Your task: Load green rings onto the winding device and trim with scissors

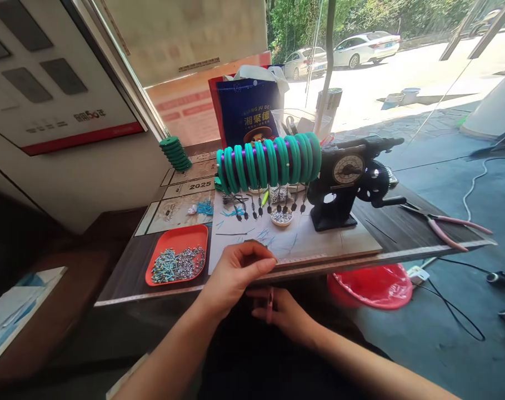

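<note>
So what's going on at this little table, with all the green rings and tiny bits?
A person sits at a dark table. Their left hand rests fingertips-down at the front edge of a white sheet. Their right hand is lower, below the table edge, with something pink by the fingers. Behind stands a roller wrapped in green rings, joined to a black hand-crank machine. An orange tray of small metal and blue pieces lies to the left.

Tray (pixel 178 238) of small parts sits on table (pixel 402 253) at front left; board (pixel 319 244) lies just right of it. On board: winder machine (pixel 348 183) at right, spool of rings (pixel 269 160) to its left, small bowl (pixel 281 217) below spool. Pliers (pixel 444 225) lie right of machine; ring stack (pixel 175 153) and bag (pixel 247 111) stand behind; basin (pixel 371 286) is under table edge.
</note>
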The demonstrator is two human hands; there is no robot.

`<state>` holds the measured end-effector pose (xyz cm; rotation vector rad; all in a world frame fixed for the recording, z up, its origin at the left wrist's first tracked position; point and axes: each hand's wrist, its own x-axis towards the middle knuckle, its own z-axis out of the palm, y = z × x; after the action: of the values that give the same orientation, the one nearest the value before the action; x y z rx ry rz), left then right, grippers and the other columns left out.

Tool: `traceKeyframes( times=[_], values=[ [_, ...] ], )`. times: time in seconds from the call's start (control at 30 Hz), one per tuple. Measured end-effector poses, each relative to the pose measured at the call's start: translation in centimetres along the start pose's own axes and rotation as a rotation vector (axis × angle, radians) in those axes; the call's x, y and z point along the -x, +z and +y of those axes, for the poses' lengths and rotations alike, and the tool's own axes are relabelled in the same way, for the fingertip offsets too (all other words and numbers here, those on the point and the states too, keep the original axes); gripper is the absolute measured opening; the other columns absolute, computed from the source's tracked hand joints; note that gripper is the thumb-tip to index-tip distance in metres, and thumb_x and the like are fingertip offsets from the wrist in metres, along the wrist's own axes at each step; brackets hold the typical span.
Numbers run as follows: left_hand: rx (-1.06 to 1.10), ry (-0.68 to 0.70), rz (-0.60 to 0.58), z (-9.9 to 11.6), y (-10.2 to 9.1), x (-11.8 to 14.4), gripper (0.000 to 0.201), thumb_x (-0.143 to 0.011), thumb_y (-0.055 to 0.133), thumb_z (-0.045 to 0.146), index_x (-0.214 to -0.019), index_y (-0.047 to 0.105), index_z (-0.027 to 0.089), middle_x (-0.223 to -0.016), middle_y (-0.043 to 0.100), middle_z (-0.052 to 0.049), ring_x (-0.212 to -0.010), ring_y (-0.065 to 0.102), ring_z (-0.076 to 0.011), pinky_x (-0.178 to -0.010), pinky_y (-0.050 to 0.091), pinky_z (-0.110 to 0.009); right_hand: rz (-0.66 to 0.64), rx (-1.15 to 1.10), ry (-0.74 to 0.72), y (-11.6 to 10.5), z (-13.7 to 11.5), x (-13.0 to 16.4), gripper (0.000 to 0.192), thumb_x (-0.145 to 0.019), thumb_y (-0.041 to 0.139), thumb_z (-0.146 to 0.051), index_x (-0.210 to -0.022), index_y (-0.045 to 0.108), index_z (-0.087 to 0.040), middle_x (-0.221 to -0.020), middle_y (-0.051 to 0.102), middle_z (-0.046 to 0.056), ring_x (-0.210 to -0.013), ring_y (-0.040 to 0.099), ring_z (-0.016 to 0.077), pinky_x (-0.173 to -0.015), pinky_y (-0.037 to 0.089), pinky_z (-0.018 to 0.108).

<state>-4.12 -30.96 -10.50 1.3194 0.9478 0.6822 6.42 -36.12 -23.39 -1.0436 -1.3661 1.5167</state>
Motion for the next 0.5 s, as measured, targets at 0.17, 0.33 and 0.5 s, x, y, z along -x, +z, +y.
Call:
traceKeyframes(
  times=[0.17, 0.33, 0.5],
  values=[
    [0.077, -0.028, 0.052, -0.3, -0.1, -0.1, 0.009, -0.068, 0.067, 0.023, -0.068, 0.061, 0.016, -0.067, 0.054, 0.005, -0.065, 0.046, -0.0047, -0.063, 0.035, -0.015, -0.110, -0.194, -0.049, 2.7, -1.1, -1.4, 0.032, -0.071, 0.062, -0.042, -0.089, 0.068, -0.015, -0.075, 0.062, 0.003, -0.074, 0.056, 0.0180, -0.072, 0.045, 0.032],
    [0.209, -0.006, 0.095, -0.7, 0.0, -0.3, 0.009, -0.065, 0.069, 0.021, -0.066, 0.062, 0.016, -0.066, 0.056, 0.005, -0.066, 0.047, -0.0046, -0.065, 0.035, -0.014, -0.100, -0.347, -0.049, 5.2, -2.3, -2.3, 0.035, -0.070, 0.062, -0.047, -0.080, 0.068, -0.014, -0.071, 0.062, 0.002, -0.069, 0.055, 0.0161, -0.073, 0.044, 0.031],
    [0.232, 0.016, 0.119, -0.6, 0.0, -0.3, 0.008, -0.065, 0.069, 0.021, -0.068, 0.062, 0.016, -0.067, 0.056, 0.005, -0.067, 0.047, -0.0042, -0.065, 0.035, -0.014, 0.015, -0.346, 0.056, 4.8, -2.3, -1.1, 0.033, -0.067, 0.064, -0.045, -0.061, 0.063, -0.012, -0.052, 0.051, -0.001, -0.051, 0.044, 0.0097, -0.055, 0.038, 0.024]
  ],
)
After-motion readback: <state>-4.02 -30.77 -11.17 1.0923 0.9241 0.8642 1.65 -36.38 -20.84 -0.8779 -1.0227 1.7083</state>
